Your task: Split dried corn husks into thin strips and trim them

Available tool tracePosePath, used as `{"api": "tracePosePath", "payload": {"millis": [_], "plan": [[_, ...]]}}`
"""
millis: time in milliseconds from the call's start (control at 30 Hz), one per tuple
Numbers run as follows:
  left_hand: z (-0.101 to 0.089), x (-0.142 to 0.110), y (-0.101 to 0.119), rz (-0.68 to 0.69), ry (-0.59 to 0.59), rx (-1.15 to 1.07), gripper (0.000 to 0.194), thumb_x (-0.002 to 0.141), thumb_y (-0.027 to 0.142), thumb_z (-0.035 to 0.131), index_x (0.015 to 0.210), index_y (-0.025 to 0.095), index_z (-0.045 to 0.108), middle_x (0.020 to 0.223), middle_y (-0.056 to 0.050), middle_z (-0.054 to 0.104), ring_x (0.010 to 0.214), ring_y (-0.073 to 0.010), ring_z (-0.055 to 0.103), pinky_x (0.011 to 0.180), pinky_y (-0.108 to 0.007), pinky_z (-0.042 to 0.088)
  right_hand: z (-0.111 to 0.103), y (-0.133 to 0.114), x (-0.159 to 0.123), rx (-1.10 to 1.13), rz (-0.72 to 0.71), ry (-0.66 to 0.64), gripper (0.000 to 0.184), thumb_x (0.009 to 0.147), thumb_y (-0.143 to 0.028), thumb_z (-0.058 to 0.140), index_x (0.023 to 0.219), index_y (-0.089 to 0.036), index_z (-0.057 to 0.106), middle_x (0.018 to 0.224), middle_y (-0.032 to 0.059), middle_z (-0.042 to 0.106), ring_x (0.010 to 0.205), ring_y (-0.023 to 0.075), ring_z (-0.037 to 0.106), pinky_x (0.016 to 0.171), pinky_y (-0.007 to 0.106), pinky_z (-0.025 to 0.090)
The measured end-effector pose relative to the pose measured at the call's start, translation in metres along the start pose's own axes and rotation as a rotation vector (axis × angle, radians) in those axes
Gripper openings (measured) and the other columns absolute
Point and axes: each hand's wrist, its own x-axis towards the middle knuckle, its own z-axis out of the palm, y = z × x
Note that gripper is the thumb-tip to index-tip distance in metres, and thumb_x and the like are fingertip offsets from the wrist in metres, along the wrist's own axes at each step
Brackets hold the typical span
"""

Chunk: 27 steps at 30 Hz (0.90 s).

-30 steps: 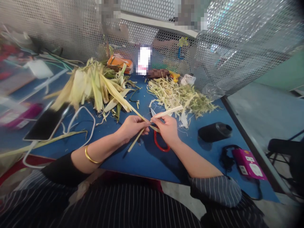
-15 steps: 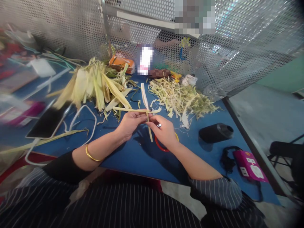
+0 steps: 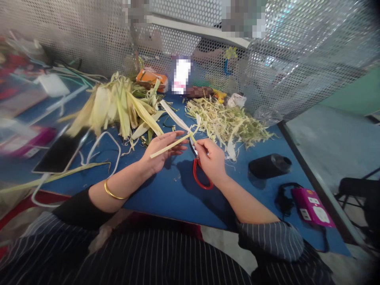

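Observation:
My right hand (image 3: 212,161) is closed in a pinch on pale corn husk strips (image 3: 170,146) that cross at a small folded or knotted middle. One flat, wider end points up and left, and a narrow end reaches down-left over my left palm. My left hand (image 3: 156,155) is open, its fingers stretched toward the crossing behind the narrow strip; light contact with it cannot be made out. Scissors with red handles (image 3: 194,175) lie on the blue table under my right hand, which partly hides them.
A bundle of corn husks (image 3: 103,105) lies back left, and a heap of shredded husk (image 3: 225,122) back right. A black cylinder (image 3: 269,166) and a magenta box (image 3: 313,208) are at the right. A dark tablet (image 3: 59,154) with a white cable lies left. Perforated metal panels (image 3: 184,35) stand behind.
My left hand has let go of the husk strips and opened. My right hand has shifted slightly right, turning the strips so their ends point differently. More of the scissors shows.

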Motion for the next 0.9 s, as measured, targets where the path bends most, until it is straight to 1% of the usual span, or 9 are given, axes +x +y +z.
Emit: {"api": "tracePosePath", "payload": {"millis": [67,167,267,333,433,567,667,767,900], "plan": [[-0.0016,-0.0001,0.0024,-0.065,-0.056,-0.048,0.033,0.087,0.037,0.054,0.106,0.013,0.065,0.093,-0.01,0.072,0.072,-0.0153,0.068,0.062,-0.024,0.053,-0.0011,0.0007,0.0002,-0.097,-0.087,0.021,0.019,0.092,-0.031,0.046,0.085,-0.02,0.061,0.08,0.0034,0.061,0.073,0.0147,0.056,0.068,0.027,0.042],[-0.0016,0.0004,0.0001,-0.073,-0.094,0.032,0.033,0.083,0.039,0.061,0.104,0.015,0.066,0.092,-0.01,0.072,0.071,-0.0151,0.069,0.058,-0.021,0.052,-0.0019,0.0015,-0.0006,-0.212,-0.169,0.017,0.022,0.093,-0.029,0.043,0.092,-0.021,0.063,0.084,0.0044,0.062,0.073,0.0147,0.057,0.066,0.027,0.041],[-0.0008,0.0018,-0.005,-0.07,-0.053,0.117,0.028,0.078,0.029,0.068,0.102,0.014,0.067,0.086,-0.007,0.072,0.067,-0.0124,0.068,0.054,-0.018,0.05,-0.0021,0.0017,-0.0016,-0.316,-0.249,-0.035,0.023,0.094,-0.029,0.042,0.095,-0.021,0.064,0.087,0.0051,0.063,0.075,0.0152,0.058,0.068,0.027,0.042],[-0.0007,0.0029,-0.0066,-0.074,-0.016,0.11,0.024,0.079,0.024,0.067,0.101,0.014,0.067,0.082,-0.006,0.071,0.064,-0.0111,0.067,0.051,-0.017,0.048,-0.0022,0.002,-0.0017,-0.38,-0.287,-0.07,0.024,0.094,-0.029,0.042,0.1,-0.02,0.063,0.09,0.0059,0.064,0.078,0.016,0.059,0.07,0.028,0.042],[-0.0003,0.0034,-0.0051,-0.063,0.038,0.099,0.021,0.08,0.02,0.065,0.099,0.013,0.068,0.086,-0.007,0.071,0.064,-0.011,0.066,0.049,-0.017,0.048,-0.0025,0.0032,-0.0008,-0.434,-0.284,-0.069,0.025,0.094,-0.031,0.042,0.104,-0.019,0.062,0.092,0.0069,0.064,0.08,0.0168,0.059,0.071,0.028,0.041],[-0.0002,0.0027,-0.0021,-0.077,0.068,0.08,0.022,0.078,0.022,0.067,0.097,0.012,0.068,0.095,-0.01,0.071,0.066,-0.0124,0.068,0.046,-0.017,0.047,-0.0028,0.0039,-0.0003,-0.465,-0.318,-0.057,0.025,0.095,-0.031,0.041,0.097,-0.021,0.064,0.086,0.0054,0.063,0.075,0.0157,0.057,0.069,0.028,0.039],[-0.0012,0.0031,-0.0017,-0.066,0.083,0.072,0.023,0.076,0.022,0.069,0.096,0.011,0.068,0.094,-0.01,0.072,0.062,-0.011,0.067,0.044,-0.015,0.045,-0.0034,0.0033,-0.0005,-0.5,-0.365,-0.08,0.025,0.095,-0.031,0.041,0.097,-0.021,0.064,0.084,0.0045,0.063,0.071,0.0149,0.054,0.068,0.029,0.037],[-0.0017,0.0034,-0.0017,-0.046,0.122,0.071,0.02,0.075,0.02,0.069,0.093,0.01,0.069,0.093,-0.01,0.072,0.06,-0.0095,0.066,0.043,-0.014,0.043,-0.0051,0.0033,0.0008,-0.502,-0.359,-0.092,0.026,0.094,-0.033,0.042,0.093,-0.02,0.065,0.082,0.0044,0.063,0.069,0.0145,0.053,0.067,0.029,0.036],[-0.0008,0.0024,-0.0026,-0.022,0.111,0.099,0.021,0.075,0.026,0.071,0.088,0.009,0.07,0.093,-0.011,0.072,0.06,-0.0094,0.065,0.044,-0.014,0.044,-0.0088,0.0029,0.0032,-0.453,-0.398,-0.139,0.027,0.093,-0.035,0.044,0.084,-0.02,0.065,0.076,0.0035,0.062,0.068,0.0146,0.053,0.067,0.031,0.035]]}}
